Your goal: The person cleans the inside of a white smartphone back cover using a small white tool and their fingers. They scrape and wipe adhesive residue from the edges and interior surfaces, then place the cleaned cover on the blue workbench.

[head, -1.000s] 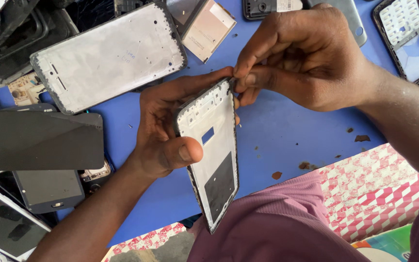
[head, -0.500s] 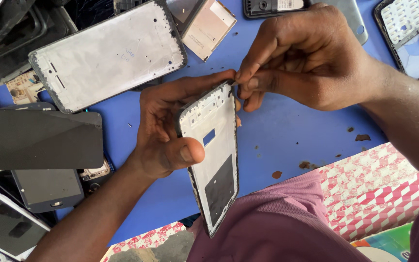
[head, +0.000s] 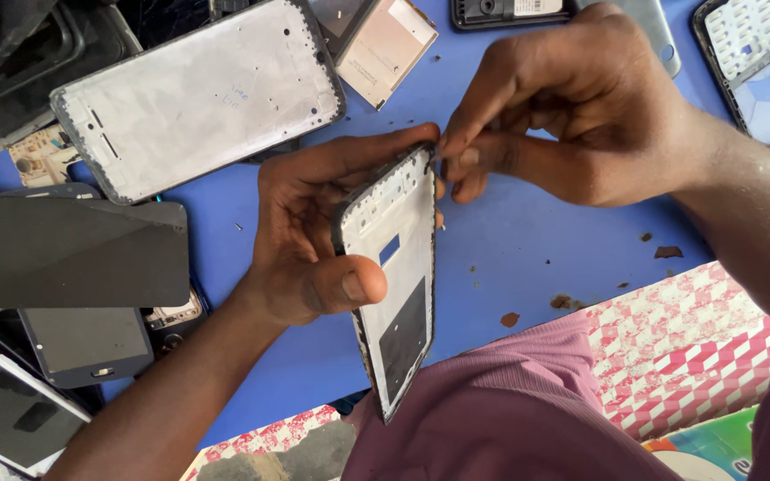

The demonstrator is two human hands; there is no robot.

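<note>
My left hand grips a phone middle frame, silver-white inside with a black rim and a dark rectangular patch near its lower end. The frame is held tilted on edge above the blue table, thumb across its face and fingers behind it. My right hand pinches at the frame's top corner with fingertips closed on the rim. What the fingertips hold there is too small to tell.
A larger silver phone frame lies at upper left among dark screens and phone parts. A gold back cover and a black frame lie along the top. Red-and-white patterned cloth and my mauve trouser leg fill the bottom right.
The right hand's fingertips shifted slightly along the frame's top corner. The left hand and frame stayed nearly still.
</note>
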